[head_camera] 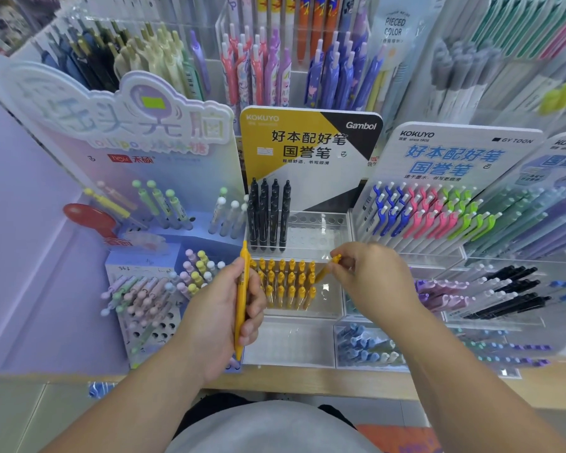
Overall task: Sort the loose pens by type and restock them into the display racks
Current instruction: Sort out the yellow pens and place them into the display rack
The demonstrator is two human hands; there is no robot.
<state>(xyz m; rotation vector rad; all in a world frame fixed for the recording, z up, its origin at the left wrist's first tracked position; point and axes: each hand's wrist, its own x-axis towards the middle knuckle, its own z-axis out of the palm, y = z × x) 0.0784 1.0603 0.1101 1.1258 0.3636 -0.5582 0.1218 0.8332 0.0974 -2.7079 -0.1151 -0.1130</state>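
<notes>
The left hand [223, 315] is closed around one yellow pen, the left pen [241, 305]; the fingers curl over its barrel and the thumb lies along the near side; the pen stands almost upright, its top above the fist and its tip below it, in front of the left edge of the rack [327, 308]. The right hand [376, 279] pinches another yellow pen, the right pen [322, 273], near its top between the fingertips; this pen is tilted, its lower end pointing down and left, right at the last column of the yellow pens [288, 282]; whether it already sits in a hole, I cannot tell. The yellow pens stand in rows in the lower tier of the clear rack; the right part of this tier has free space; the upper tier holds black pens [268, 214] on its left side, under a yellow and black sign [294, 142]. To the left is a block of pastel pens [144, 292]; to the right, pens with blue, pink and green clips [422, 210]; all stand on a wooden shelf [307, 384].
</notes>
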